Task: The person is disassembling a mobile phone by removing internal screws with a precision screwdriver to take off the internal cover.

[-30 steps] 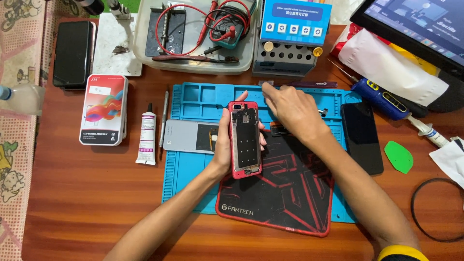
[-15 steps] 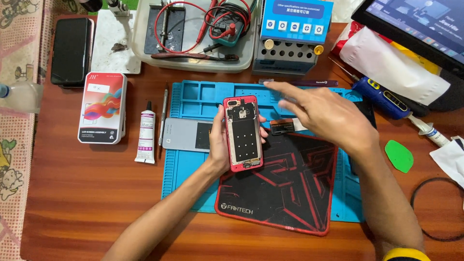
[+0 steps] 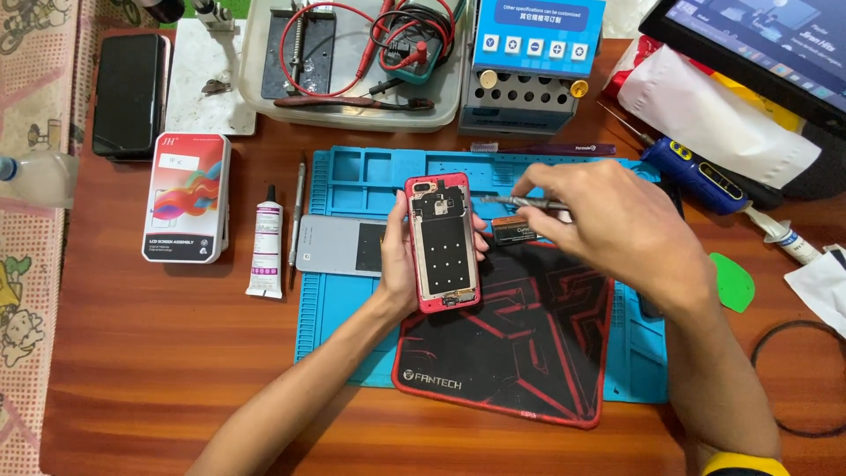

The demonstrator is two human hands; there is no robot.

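Phone (image 3: pixel 443 245) cradled in left hand (image 3: pixel 404 264); right hand (image 3: pixel 608 225) pinches screwdriver (image 3: pixel 520 203); keep tip steady, phone level.

Glue tube (image 3: pixel 266 248), boxed screen (image 3: pixel 186 197), multimeter (image 3: pixel 412 46).

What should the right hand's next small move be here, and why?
Probably lower the tool's tip onto the phone's upper end. The left hand holds the opened red phone face-down over the mat, its inner frame exposed, while the right hand pinches a slim metal screwdriver whose tip sits just right of the phone's top edge, not touching.
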